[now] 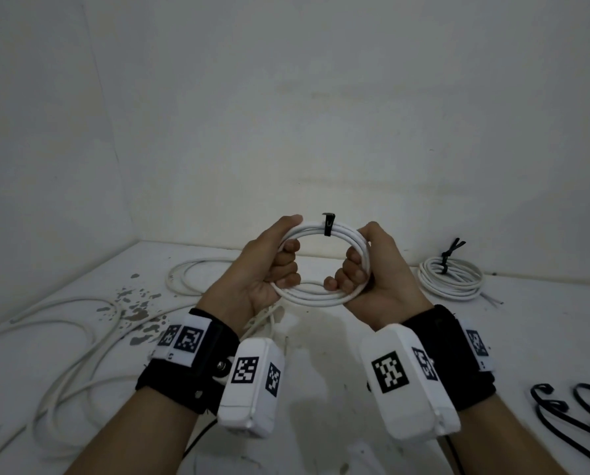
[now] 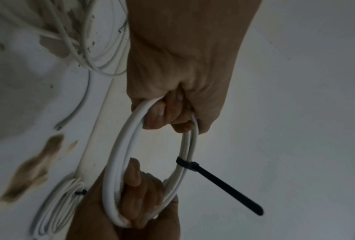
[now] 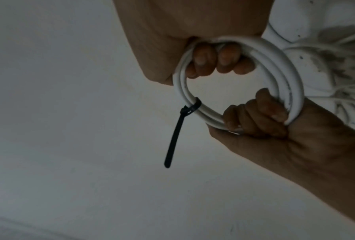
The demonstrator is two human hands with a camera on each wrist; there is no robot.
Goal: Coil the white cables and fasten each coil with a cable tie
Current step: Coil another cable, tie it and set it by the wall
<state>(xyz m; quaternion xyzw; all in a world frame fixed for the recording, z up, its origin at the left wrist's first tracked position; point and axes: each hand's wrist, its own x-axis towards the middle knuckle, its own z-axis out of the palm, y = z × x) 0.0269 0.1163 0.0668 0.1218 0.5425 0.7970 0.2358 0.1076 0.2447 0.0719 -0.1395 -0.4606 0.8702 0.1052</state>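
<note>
1. The left hand (image 1: pixel 269 269) and right hand (image 1: pixel 365 272) each curl tight round opposite sides of a smooth round white coil (image 1: pixel 321 296), held above the table (image 1: pixel 321 354).
2. A flat black cable tie (image 1: pixel 328 225) cinches its far arc, tail pointing away.

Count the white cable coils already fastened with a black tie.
2: one coil held up between the left hand and right hand; another tied coil lies on the table, far right.
</note>
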